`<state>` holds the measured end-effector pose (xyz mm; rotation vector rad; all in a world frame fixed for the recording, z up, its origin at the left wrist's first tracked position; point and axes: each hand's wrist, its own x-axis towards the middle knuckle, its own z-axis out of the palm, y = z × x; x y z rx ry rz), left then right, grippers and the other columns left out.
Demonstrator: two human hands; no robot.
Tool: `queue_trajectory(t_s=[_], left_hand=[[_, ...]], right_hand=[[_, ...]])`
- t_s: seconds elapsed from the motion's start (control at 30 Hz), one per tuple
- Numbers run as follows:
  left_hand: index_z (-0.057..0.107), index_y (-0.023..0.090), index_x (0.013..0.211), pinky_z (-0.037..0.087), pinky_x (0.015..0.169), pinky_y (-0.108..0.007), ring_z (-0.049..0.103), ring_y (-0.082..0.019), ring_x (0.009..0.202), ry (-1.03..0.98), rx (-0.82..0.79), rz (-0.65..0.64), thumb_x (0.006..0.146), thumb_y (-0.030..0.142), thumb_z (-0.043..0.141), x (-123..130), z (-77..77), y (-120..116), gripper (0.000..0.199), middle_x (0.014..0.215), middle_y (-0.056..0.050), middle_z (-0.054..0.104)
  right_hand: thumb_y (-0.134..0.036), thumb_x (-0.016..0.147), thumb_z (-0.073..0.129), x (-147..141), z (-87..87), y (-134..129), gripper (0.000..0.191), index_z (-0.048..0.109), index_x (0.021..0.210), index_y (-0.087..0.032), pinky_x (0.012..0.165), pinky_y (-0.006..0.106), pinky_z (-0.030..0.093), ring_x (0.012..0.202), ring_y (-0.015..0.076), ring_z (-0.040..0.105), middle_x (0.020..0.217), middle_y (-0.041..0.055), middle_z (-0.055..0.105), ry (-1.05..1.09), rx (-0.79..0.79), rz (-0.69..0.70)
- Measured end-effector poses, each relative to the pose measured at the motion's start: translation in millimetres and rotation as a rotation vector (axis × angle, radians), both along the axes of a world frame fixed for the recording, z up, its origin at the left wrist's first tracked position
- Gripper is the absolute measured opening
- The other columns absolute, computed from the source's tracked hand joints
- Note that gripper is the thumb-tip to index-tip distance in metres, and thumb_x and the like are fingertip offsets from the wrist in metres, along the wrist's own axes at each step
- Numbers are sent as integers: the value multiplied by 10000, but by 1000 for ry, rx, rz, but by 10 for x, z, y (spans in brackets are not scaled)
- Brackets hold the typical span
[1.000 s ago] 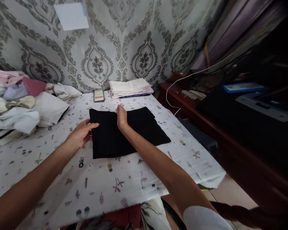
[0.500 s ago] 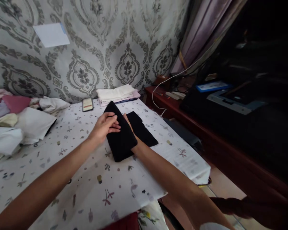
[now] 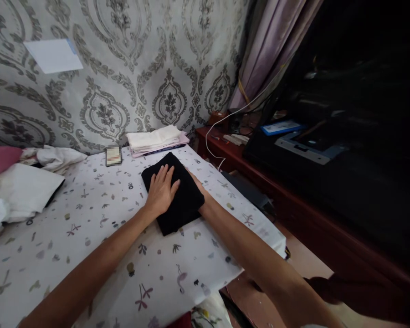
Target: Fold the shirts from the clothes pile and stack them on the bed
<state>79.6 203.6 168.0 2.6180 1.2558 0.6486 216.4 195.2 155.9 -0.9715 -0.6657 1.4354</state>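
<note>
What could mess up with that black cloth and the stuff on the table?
The right hand is partly hidden by the black cloth, so pulling it away might drag an edge crooked.

The left hand is spread on top; if it slides, the top layer might wrinkle or shift.

The stack near the wall has uneven edges, so a bump could make it messier.

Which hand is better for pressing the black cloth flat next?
Probably the left hand: it lies spread on top of the folded black cloth. The right hand is mostly hidden at the cloth's right side.
</note>
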Motion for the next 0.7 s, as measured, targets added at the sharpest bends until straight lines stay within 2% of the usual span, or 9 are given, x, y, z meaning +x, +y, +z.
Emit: queue_trajectory(t_s=[0.13,0.27,0.37,0.43,0.47,0.57,0.63,0.7], left_hand=[[354,109,1535,253,1210,-553,234,-298,1521,106,-4,26,1047,419,350,139,-19,-28,579,1621,-181,293],[350,107,1543,244,1209,-571,247,-310,1516,204,12,13,1038,469,357,252,-70,-57,621,1610,-196,310],[359,136,1545,206,1215,-587,250,-308,1516,259,8,-45,1030,520,347,297,-92,-63,642,1602,-193,331],[370,165,1543,189,1216,-592,241,-301,1520,279,-10,-75,1029,535,338,305,-85,-55,634,1606,-187,327],[375,176,1540,185,1215,-596,235,-300,1522,281,-19,-85,1029,537,336,303,-75,-49,627,1609,-185,321],[421,179,1510,178,1202,-629,243,-319,1517,265,-42,-123,1028,529,351,279,-34,-50,599,1605,-184,333],[467,161,1472,170,1193,-653,295,-340,1494,236,-62,-173,1029,513,362,253,-22,-88,576,1561,-187,413],[500,125,1438,181,1196,-635,368,-352,1453,187,-86,-249,1027,500,365,225,-41,-160,573,1483,-201,511]], right_hand=[[-494,975,414,283,44,126,410,651,1101,-183,1018,426,517,1088,239,687,1003,93,746,53,-53,36],[-348,962,484,505,12,171,228,641,1050,-207,1079,419,477,1130,204,674,1016,63,749,44,-21,-127],[-297,895,601,622,-15,145,189,666,1055,-219,1123,391,430,1182,191,645,1080,51,747,-56,107,-221],[-319,877,627,635,6,152,262,685,1111,-215,1125,429,418,1208,215,625,1154,60,736,-293,224,-258],[-324,894,598,609,29,171,298,684,1156,-210,1122,441,417,1220,222,614,1199,68,723,-481,275,-250],[-266,956,457,390,126,286,382,654,1272,-177,1114,425,419,1240,216,595,1313,94,672,-1034,353,-94],[-235,957,453,164,176,377,396,649,1296,-176,1131,406,398,1269,217,576,1352,93,649,-1212,374,32],[-254,942,523,-48,190,448,386,659,1295,-180,1173,393,342,1340,232,520,1395,94,620,-1246,396,120]])
